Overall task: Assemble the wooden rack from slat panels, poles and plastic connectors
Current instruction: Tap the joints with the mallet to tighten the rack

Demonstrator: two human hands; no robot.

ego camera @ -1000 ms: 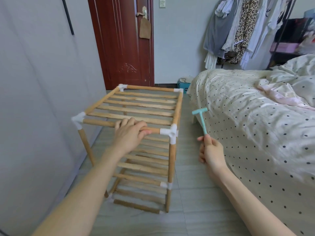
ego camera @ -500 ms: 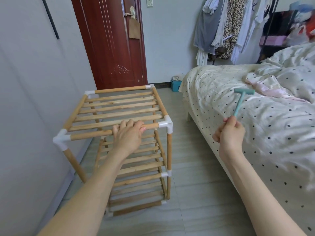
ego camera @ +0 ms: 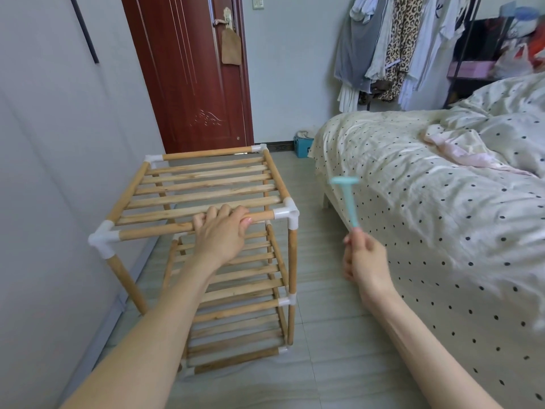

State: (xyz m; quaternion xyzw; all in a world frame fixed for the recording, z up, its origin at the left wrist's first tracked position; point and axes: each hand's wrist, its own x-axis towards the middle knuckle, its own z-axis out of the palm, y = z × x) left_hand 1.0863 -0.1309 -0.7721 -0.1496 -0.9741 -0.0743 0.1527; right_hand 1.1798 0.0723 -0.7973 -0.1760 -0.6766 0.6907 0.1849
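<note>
Changed over the last second: the small teal mallet (ego camera: 347, 199) was swung out over the bed (ego camera: 427, 202) half a second ago and is now brought back down toward the rack's near-right side; it shows motion blur, so a swing is judged to be in progress. The rack (ego camera: 206, 231) is seen from a shifted angle compared with a second ago (head camera has moved; whether the rack itself was turned cannot be told).

Meaning for the task: the frame looks fully built, with three slat tiers, poles and white connectors all seated. The step in hand is judged to be tapping joints tight, so the task is near its end.

Hand states:
- Left hand (ego camera: 221, 231): fingers are curled over the top front pole (ego camera: 153, 231), which is gripped to steady the rack.
- Right hand (ego camera: 365, 261): the mallet handle is pinched at its lower end, head up.

Relative position: the rack stands on the floor (ego camera: 324, 364) between the wall (ego camera: 44, 172) and the bed. The near-right top connector (ego camera: 287, 214) lies just right of the left hand and left of the mallet head, apart from it, no contact yet. That corner is judged the likely target.
</note>
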